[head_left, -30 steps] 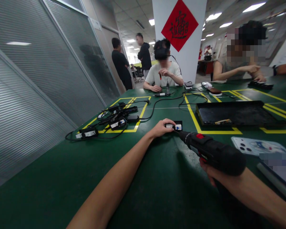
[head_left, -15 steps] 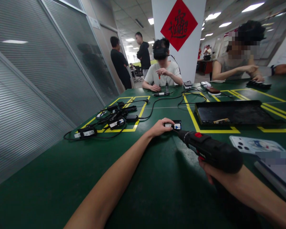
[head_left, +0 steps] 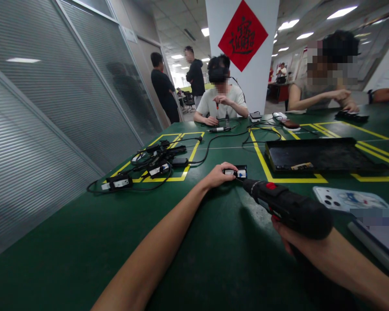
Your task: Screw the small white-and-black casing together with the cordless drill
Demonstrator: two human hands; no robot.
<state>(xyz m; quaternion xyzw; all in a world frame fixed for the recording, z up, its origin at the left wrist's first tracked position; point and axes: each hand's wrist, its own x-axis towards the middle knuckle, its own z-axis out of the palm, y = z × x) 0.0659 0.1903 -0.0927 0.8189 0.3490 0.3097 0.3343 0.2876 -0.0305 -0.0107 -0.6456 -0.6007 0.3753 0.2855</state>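
My left hand point(head_left: 221, 175) is closed on the left end of a small black-and-white power strip piece point(head_left: 242, 173), which lies on the green table. It has a dark casing with white parts and a spot of blue; its finer detail is too small to make out. My right hand point(head_left: 283, 235) grips a black cordless drill point(head_left: 288, 207) with red buttons. The drill points left and away from me, its bit tip at the near edge of the piece, by my left fingers. Whether the tip touches a screw cannot be seen.
Several similar pieces with black cables point(head_left: 160, 168) lie in a yellow-taped area at left. A black tray point(head_left: 311, 155) stands at right, with a phone point(head_left: 350, 198) and a grey device point(head_left: 376, 237) nearer me. Across the table, a person point(head_left: 222, 101) holds a screwdriver; another sits at right.
Both hands, the drill and the piece keep nearly the same places relative to each other. The whole view has shifted very slightly.
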